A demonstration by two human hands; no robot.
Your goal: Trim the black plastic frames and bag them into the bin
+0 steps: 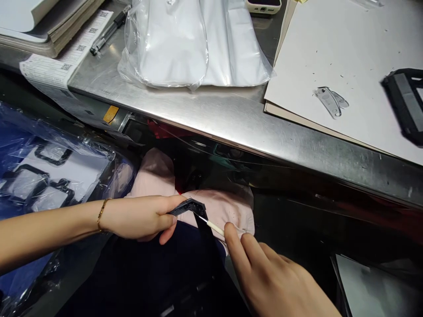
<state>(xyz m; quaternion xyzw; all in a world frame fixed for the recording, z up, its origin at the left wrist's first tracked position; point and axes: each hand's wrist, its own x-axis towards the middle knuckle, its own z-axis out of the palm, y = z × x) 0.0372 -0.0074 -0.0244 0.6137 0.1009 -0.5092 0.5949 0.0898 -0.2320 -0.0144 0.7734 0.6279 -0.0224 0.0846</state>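
Frame sits pinched in left hand, right hand gripping seemingly bladed tool.

One white-handled tool; one held black piece; three plastic-covered frames; one pen; one bracelet

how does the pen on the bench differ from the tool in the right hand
The pen has a clear barrel and black ends; the tool shows an off-white handle and a thin metallic tip.
The pen lies on the bench; the tool is held in the right hand, its tip at the black part.
Both are slender and straight.
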